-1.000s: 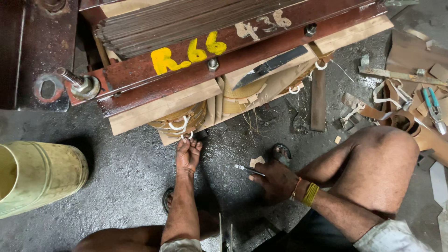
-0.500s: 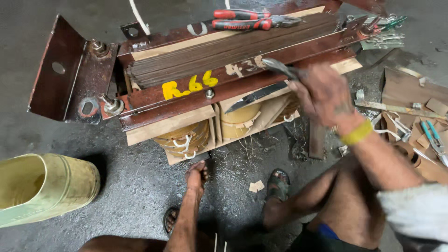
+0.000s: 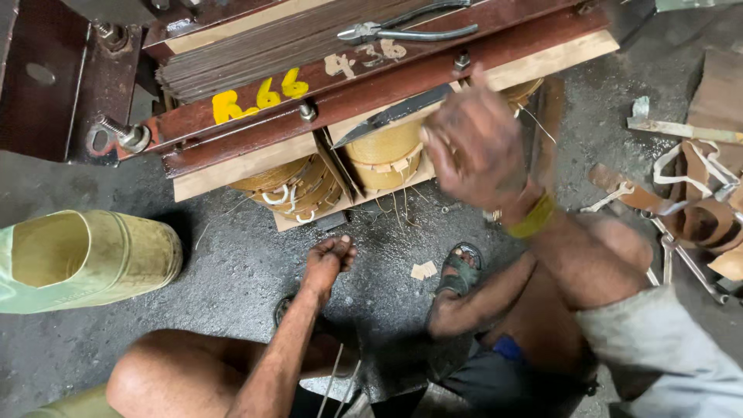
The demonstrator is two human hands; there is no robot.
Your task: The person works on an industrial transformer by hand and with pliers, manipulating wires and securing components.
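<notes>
The transformer core (image 3: 371, 93), a stack of dark steel laminations clamped between reddish-brown frame bars, lies on the rough grey floor (image 3: 232, 255) in front of the squatting person. Yellowish wound coils (image 3: 383, 151) bulge out beneath it, with thin loose leads trailing down toward the floor. A dark knife blade (image 3: 391, 116) is wedged between the frame bar and the right coil, and a pair of pliers (image 3: 402, 31) rests on top of the laminations.

The right hand (image 3: 476, 151) is raised just in front of the right coil, fingers spread and blurred; it appears to grip nothing, though the blur leaves that unsure. The left hand (image 3: 329, 259) hangs low near the floor below the coils, fingers loosely curled and bare.

Judged from this, work on the coil end would go best with the right hand slowed and kept clear of the blade's edge, and the left hand brought up to steady the fine leads so they are not tugged or kinked. A pale green-yellow insulating tube (image 3: 85, 259) lies well apart at the left, and scattered scraps and tools (image 3: 681, 201) sit at the right.
</notes>
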